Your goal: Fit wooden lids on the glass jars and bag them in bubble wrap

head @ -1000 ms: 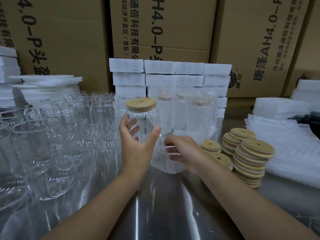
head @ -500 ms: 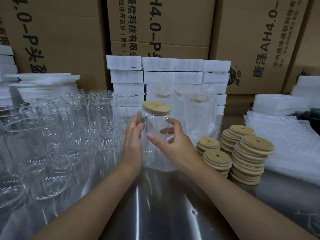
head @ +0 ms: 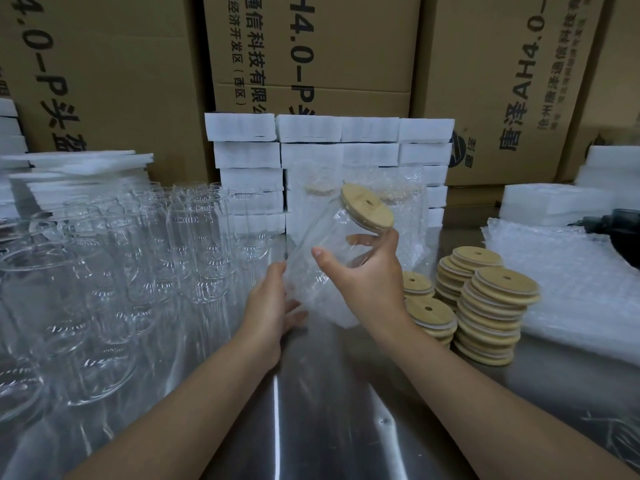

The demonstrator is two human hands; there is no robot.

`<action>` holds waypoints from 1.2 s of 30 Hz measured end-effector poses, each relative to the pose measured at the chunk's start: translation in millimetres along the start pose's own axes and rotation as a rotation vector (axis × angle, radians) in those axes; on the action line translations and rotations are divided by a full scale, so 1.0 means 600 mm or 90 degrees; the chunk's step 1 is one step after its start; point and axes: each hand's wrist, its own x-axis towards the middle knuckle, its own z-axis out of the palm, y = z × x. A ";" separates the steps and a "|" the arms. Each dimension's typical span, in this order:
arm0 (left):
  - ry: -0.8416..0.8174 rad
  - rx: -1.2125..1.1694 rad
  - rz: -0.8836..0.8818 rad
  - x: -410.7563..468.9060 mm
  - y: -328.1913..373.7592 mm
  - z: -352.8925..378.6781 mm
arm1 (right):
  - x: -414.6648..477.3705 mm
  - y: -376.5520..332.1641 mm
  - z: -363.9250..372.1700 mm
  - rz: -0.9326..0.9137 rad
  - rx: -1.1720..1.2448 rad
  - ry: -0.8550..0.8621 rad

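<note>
1 jar in right hand

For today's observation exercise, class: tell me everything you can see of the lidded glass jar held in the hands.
The clear glass jar is a smooth, empty cylinder capped by a round pale wooden lid with a small hole. It is tilted, lid toward the upper right. The right hand grips its body; its base is in a bubble-wrap bag that the left hand touches.

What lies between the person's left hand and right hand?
Head view: the tilted glass jar, wooden lid on, gripped by the right hand, its base at a bubble-wrap bag.
</note>
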 end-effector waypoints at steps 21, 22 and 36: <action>0.112 0.075 0.418 -0.010 0.009 -0.001 | -0.003 0.002 -0.001 -0.048 -0.050 -0.051; 0.093 0.066 0.441 -0.013 0.012 -0.001 | -0.003 0.002 0.000 -0.048 -0.045 -0.054; -0.184 0.419 0.301 0.000 -0.031 -0.005 | 0.008 0.006 -0.003 0.051 0.091 -0.012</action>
